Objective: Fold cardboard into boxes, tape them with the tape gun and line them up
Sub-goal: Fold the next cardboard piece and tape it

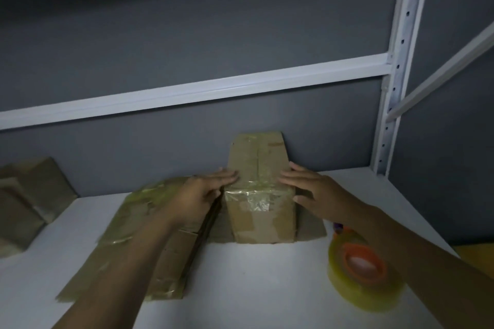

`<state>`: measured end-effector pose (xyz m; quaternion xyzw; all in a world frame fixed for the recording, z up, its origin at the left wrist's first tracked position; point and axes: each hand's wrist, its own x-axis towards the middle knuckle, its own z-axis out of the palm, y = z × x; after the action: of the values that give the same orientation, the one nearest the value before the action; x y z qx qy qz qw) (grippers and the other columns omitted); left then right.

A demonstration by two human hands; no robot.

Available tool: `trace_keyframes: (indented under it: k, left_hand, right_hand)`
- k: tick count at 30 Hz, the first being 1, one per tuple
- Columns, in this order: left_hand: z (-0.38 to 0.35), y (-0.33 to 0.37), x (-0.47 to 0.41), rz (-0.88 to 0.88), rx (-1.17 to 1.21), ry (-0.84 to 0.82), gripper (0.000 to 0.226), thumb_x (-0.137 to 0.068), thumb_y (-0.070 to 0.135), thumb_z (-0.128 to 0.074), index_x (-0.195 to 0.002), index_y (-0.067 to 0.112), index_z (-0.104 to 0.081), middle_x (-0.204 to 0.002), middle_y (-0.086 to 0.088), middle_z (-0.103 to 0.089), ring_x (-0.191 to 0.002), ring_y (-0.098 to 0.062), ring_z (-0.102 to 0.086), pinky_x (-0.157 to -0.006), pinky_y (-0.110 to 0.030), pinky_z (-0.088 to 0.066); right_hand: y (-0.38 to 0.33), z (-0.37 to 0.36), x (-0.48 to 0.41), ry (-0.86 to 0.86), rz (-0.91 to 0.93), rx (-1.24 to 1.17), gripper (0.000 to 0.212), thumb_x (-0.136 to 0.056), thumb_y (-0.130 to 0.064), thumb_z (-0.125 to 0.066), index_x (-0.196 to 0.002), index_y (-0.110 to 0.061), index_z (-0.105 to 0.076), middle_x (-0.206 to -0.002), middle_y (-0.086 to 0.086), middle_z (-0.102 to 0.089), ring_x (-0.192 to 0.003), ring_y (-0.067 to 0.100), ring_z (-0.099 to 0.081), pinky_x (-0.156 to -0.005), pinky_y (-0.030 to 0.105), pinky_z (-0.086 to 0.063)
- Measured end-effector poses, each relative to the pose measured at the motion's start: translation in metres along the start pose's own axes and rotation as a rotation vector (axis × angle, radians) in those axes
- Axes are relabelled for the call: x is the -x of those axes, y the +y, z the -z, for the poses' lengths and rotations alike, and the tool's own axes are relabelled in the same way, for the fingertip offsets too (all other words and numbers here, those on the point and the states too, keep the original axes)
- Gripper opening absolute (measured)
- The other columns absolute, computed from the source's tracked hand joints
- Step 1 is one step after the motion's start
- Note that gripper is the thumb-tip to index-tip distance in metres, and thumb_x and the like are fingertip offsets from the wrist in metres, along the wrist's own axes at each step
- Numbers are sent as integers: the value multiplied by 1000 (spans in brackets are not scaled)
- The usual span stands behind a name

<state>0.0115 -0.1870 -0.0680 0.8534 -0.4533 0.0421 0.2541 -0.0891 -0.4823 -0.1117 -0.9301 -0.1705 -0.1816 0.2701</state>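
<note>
1. Box stands mid-shelf, folded, its top seam taped.
2. Left hand and right hand flank it with straight fingers pressing on it, grasping nothing.
3. Probably still to fold: flat cardboard just beside it.
4. Count: one centre box, blurred boxes far left with number unclear, one tape roll.

upright post: white metal with a row of holes, standing at the right.
cross beam: white, joined to the upright post, running left from it.
diagonal brace: white, slanting up to the right of the upright post.
shelf board: white, spreading left and forward from the upright post's foot.
back wall: dark grey, behind the upright post.
yellow patch: below and right of the upright post, unidentifiable.
</note>
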Motion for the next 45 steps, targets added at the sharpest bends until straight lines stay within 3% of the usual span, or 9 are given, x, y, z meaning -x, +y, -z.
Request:
trace_keyframes:
  k: [3,7,15,19,24,27,34,41,45]
  left_hand:
    - [4,-11,-3,1,-20,-106,49,-89,25,-58,-137,19,-53,-145,11,-43,-138,-3,-31,-115,-21,-19]
    - [2,-17,-15,-17,-58,-25,50,-79,10,-78,-127,17,-63,-132,20,-48,-133,0,-36,-114,-21,-23]
    - [-15,-24,-23,-101,-81,114,38,-69,32,-83,-101,18,-66,-112,18,-58,-104,1,-56,-91,-20,-44]
    - [-39,-13,-20,-57,-160,250,51,-63,44,-85,-94,12,-59,-96,9,-53,-93,-13,-53,-74,-19,-36]
    - [-47,-5,-11,23,-42,293,63,-61,63,-70,-103,18,-59,-101,12,-45,-95,-2,-42,-81,-8,-32]
    - [-50,2,-18,32,-55,313,64,-82,63,-43,-121,17,-64,-98,5,-44,-96,-13,-48,-86,-26,-41]
    - [-66,-5,-25,8,-73,428,78,-76,79,-46,-114,15,-70,-92,2,-48,-89,-14,-47,-71,-23,-36]
    - [-50,-17,-21,-27,39,297,62,-79,68,-55,-120,22,-68,-98,10,-53,-102,-7,-50,-88,-12,-37]
    - [-36,-23,-15,-48,239,195,41,-84,25,-73,-123,16,-66,-116,9,-58,-121,2,-46,-103,-7,-30]
  right_hand:
    - [-1,6,-5,-40,-11,11,57,-87,-19,-69,-136,-36,-42,-143,-23,-31,-139,-11,-12,-110,6,-9]
    - [-2,9,-11,-90,-13,92,58,-87,-26,-69,-139,-32,-45,-140,-27,-28,-132,-17,-15,-100,-5,-6]
    - [2,-20,-16,124,-20,153,45,-82,-28,-73,-123,-15,-62,-135,-1,-53,-125,5,-41,-102,21,-32]
    - [0,-33,-14,231,57,307,46,-73,-32,-80,-109,-9,-65,-118,8,-63,-111,21,-54,-92,29,-46]
    - [-11,-22,-16,224,58,312,49,-77,-60,-55,-97,-16,-63,-99,-5,-57,-90,14,-52,-80,24,-41]
    - [-22,-22,-37,311,15,300,42,-85,-57,-44,-74,-18,-52,-79,-8,-45,-74,13,-43,-66,28,-34]
    - [-24,-59,-39,583,23,440,37,-80,-55,-55,-81,-19,-47,-82,1,-42,-70,21,-43,-55,29,-36]
    - [-3,-43,-23,333,116,311,42,-96,-41,-41,-106,-11,-68,-103,3,-62,-98,17,-47,-78,26,-45]
    - [2,-23,-15,108,10,84,39,-96,-29,-43,-132,-23,-56,-128,-12,-49,-122,-4,-33,-100,5,-21]
